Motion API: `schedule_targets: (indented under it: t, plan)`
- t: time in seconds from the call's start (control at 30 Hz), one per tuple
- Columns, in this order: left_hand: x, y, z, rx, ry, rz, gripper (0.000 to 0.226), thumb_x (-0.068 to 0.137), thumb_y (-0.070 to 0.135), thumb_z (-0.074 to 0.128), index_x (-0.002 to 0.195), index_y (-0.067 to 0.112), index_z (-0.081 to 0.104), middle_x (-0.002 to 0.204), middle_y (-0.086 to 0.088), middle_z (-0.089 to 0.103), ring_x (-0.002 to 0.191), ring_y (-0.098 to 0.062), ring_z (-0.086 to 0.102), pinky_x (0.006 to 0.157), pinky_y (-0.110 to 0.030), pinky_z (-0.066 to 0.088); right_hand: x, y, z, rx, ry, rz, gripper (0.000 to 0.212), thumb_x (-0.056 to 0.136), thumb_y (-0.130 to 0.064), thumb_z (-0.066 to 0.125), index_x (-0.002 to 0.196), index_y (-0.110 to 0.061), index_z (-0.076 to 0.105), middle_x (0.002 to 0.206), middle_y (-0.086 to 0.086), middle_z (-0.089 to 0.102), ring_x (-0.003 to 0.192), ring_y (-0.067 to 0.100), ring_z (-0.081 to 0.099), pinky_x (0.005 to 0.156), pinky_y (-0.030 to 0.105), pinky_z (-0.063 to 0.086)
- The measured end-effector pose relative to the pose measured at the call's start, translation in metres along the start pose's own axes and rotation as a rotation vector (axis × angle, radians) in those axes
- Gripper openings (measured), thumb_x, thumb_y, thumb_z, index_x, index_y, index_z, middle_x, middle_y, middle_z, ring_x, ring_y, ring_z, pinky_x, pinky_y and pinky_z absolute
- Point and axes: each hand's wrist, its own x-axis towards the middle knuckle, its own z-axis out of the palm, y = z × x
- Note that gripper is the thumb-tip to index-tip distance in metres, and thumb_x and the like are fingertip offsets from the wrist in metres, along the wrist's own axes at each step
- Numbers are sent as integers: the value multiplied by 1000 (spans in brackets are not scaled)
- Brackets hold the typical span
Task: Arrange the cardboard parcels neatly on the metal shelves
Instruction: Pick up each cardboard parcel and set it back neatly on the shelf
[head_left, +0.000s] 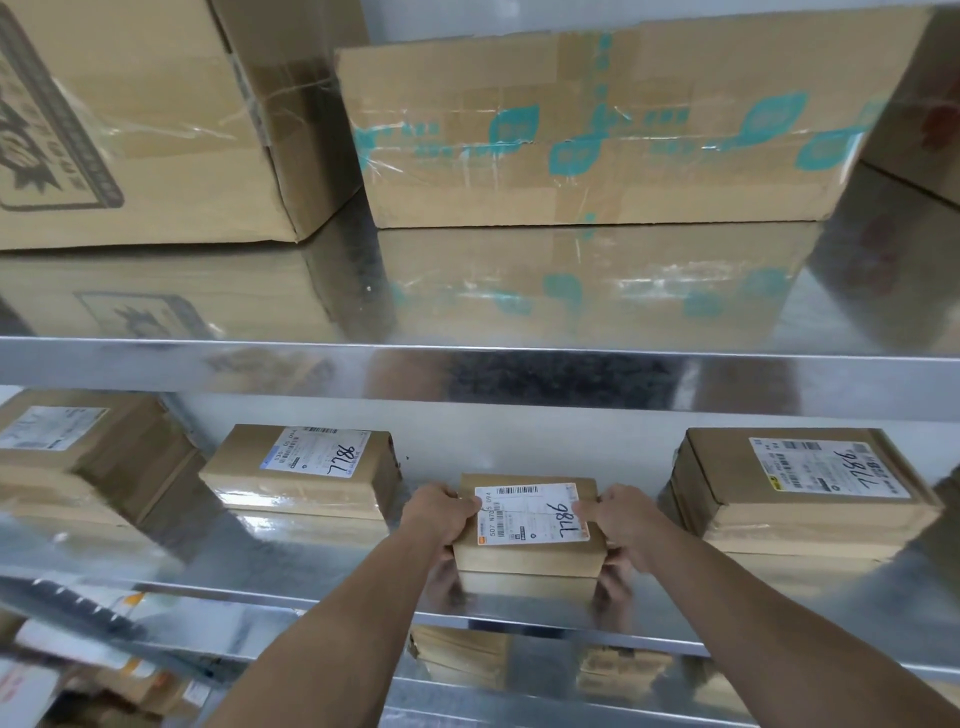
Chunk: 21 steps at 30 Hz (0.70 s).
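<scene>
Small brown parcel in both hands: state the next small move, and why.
Probably slide the small brown cardboard parcel back: left hand and right hand grip its sides, and it sits further forward on the metal shelf than the neighbouring parcels.

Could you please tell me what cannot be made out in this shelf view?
Head view:
- Printed text on the held parcel's label: too small to read.
- Most fingers of the left hand and right hand: hidden behind that parcel's sides.
- Big printed box, upper left: cut off by the left and top edges.
- Far-left parcel: cut by the left edge, label blurred.
- Bottom-left items: blurred.
</scene>
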Motion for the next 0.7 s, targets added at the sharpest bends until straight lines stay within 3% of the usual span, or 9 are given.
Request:
schedule_targets:
  t: [0.47, 0.6, 0.7]
  plan:
    - [8, -3, 5, 123, 34, 49, 21, 95, 30, 70, 90, 19, 54, 104, -7, 73, 94, -25, 71, 79, -44, 63, 9, 1, 5, -86, 30, -15, 17, 99, -17, 68, 86, -19, 57, 92, 8, 76, 88, 28, 74, 82, 47, 63]
    - [3, -2, 3, 111, 44, 48, 22, 94, 33, 71, 89, 19, 54, 101, -5, 74, 93, -24, 72, 82, -45, 63, 6, -3, 0, -33, 3, 28, 16, 97, -13, 70, 85, -11, 59, 82, 9, 73, 75, 25, 70, 62, 36, 56]
    - [-1, -2, 1, 115, 54, 65, 23, 92, 36, 71, 88, 18, 57, 101, -4, 74, 98, -23, 70, 89, -39, 59, 2, -1, -2, 6, -3, 16, 16, 98, -16, 70, 88, -7, 61, 86, 10, 75, 75, 23, 69, 63, 34, 56]
